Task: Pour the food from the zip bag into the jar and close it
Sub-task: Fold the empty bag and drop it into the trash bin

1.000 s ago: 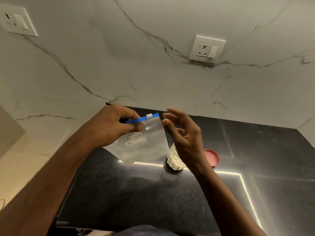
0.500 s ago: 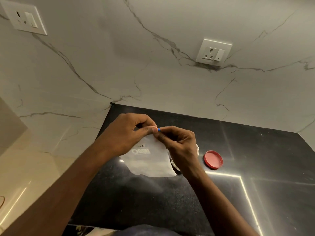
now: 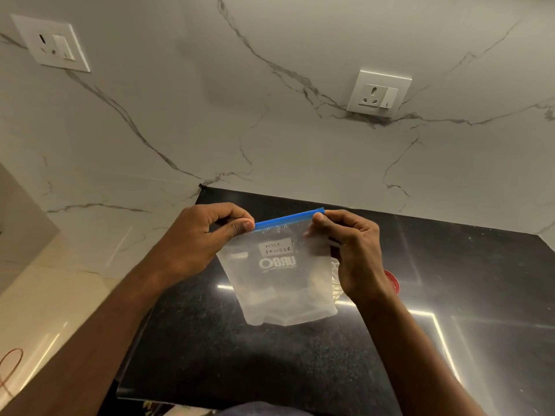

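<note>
Head view only. We've got the clear plastic zip bag (image 3: 279, 283) held up in the air over the black polished desk (image 3: 300, 370), hanging flat from its blue zip strip (image 3: 288, 219). Left hand (image 3: 198, 238): fingers (image 3: 240, 216) and thumb pinch the left end of the strip. Right hand (image 3: 351, 253): thumb and fingers pinch the right end, at the bag's top corner. Change: a second ago the left hand held the bag alone and the right hand was spread and empty. Half a second ago both hands pinched together at one end of the strip. Now they sit apart at opposite ends, strip pulled straight between them. We read that as the zip having been run along its length, so the bag is probably resealed. The bag looks flat and see-through, with only a faint haze low down; the handwritten "MILK POWDER" label (image 3: 277, 247) shows through. So the pour looks done. The textured clear jar (image 3: 335, 283) is mostly hidden behind the bag and right hand, only a sliver showing. The round red lid (image 3: 392, 283) lies on the desk just right of the right wrist, apart from the jar mouth. Jar not closed yet. Our guess at what's left: put the bag down, fit the lid.
</note>
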